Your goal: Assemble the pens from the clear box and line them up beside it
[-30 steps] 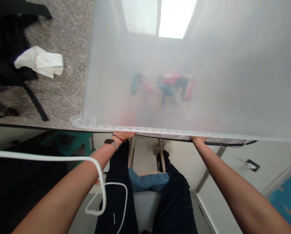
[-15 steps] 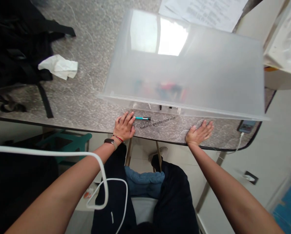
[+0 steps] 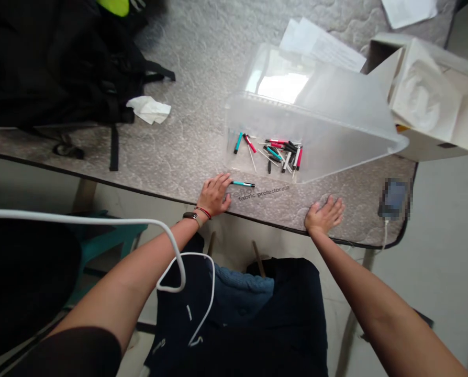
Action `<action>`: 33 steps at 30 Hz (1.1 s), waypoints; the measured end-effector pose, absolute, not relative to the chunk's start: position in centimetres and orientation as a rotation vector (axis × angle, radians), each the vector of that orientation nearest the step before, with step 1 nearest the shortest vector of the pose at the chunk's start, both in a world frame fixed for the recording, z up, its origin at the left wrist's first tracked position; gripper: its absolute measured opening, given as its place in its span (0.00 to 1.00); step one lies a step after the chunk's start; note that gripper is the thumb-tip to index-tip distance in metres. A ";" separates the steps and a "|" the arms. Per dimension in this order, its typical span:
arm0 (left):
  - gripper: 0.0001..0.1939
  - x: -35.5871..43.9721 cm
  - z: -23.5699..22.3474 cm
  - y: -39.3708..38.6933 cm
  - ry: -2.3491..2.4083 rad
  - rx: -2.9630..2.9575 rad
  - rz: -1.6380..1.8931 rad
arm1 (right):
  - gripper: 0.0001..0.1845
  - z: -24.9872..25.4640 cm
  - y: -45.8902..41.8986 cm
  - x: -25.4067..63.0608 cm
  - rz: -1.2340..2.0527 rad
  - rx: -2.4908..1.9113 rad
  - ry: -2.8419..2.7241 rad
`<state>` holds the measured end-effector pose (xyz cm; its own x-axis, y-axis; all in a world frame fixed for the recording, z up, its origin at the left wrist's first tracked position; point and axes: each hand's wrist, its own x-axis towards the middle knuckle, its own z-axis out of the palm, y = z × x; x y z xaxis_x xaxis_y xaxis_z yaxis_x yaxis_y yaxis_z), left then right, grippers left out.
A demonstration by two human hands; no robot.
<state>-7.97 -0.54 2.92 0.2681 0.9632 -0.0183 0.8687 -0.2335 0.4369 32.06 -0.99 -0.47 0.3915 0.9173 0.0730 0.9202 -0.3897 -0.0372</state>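
Observation:
My left hand [image 3: 214, 193] rests palm down at the table's front edge, fingers stretched out and open. Close by its fingertips lies a teal pen [image 3: 243, 184] with a black end; whether they touch it I cannot tell. My right hand [image 3: 325, 214] also lies flat and open, fingers spread, with nothing in it. Beyond both hands, a clear plastic bin [image 3: 347, 125] lies on its side, its open mouth toward me. Inside are several red, teal, black and white pen parts [image 3: 283, 152] with thin white sticks, mostly heaped together.
A black backpack [image 3: 61, 68] and a crumpled tissue [image 3: 149, 109] lie on the left. Papers [image 3: 322, 44] sit behind the bin. On the right stand an open white box [image 3: 426, 99] and a phone [image 3: 394, 199] with a cable. A white cord [image 3: 100, 217] crosses above my left arm.
My view has shifted, and the bin's mouth and the pen parts inside now show clearly. Both hands stay flat on the table in nearly the same places.

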 end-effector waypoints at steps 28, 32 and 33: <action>0.29 -7.9 2.9 -1.3 1.757 2.286 0.470 | 0.30 -0.7 -1.2 31.7 -0.356 -2.408 -1.634; 0.29 -7.7 2.9 -1.2 1.767 2.305 0.490 | 0.30 -0.4 -1.1 31.6 -0.327 -2.425 -1.615; 0.29 -7.7 2.9 -1.2 1.764 2.312 0.495 | 0.30 -0.4 -1.1 31.6 -0.324 -2.425 -1.612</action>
